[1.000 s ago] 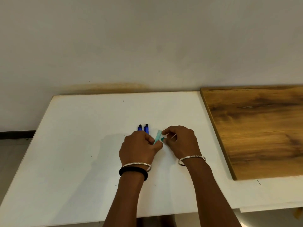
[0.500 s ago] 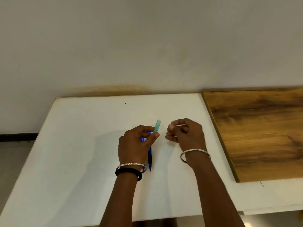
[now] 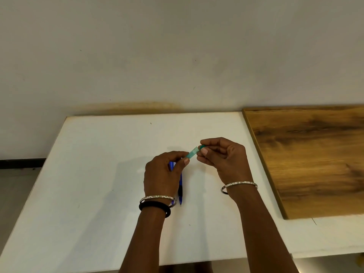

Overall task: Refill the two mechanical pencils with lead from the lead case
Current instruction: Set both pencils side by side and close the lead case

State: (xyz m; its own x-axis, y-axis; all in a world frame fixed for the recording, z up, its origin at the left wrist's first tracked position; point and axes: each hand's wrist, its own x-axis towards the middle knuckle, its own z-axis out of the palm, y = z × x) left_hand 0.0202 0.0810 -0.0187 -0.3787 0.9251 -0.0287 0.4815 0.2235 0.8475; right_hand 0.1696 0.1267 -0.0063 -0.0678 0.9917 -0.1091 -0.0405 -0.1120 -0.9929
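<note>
A small translucent teal lead case (image 3: 193, 152) is held just above the white table (image 3: 98, 174). My left hand (image 3: 164, 174) pinches its lower end between thumb and fingers. My right hand (image 3: 222, 156) pinches its upper end, where a darker green cap (image 3: 201, 147) shows between the fingertips. Two blue mechanical pencils lie side by side on the table under my left hand: one (image 3: 180, 189) shows its dark grip and tip, the other (image 3: 171, 165) is mostly hidden by the hand.
A brown wooden board (image 3: 311, 158) lies on the table's right side, close to my right wrist. A pale wall rises behind the table. The table's left edge drops to a grey floor.
My right hand has come left and taken hold of the case's upper end. The case has tilted from nearly upright toward the right hand.
</note>
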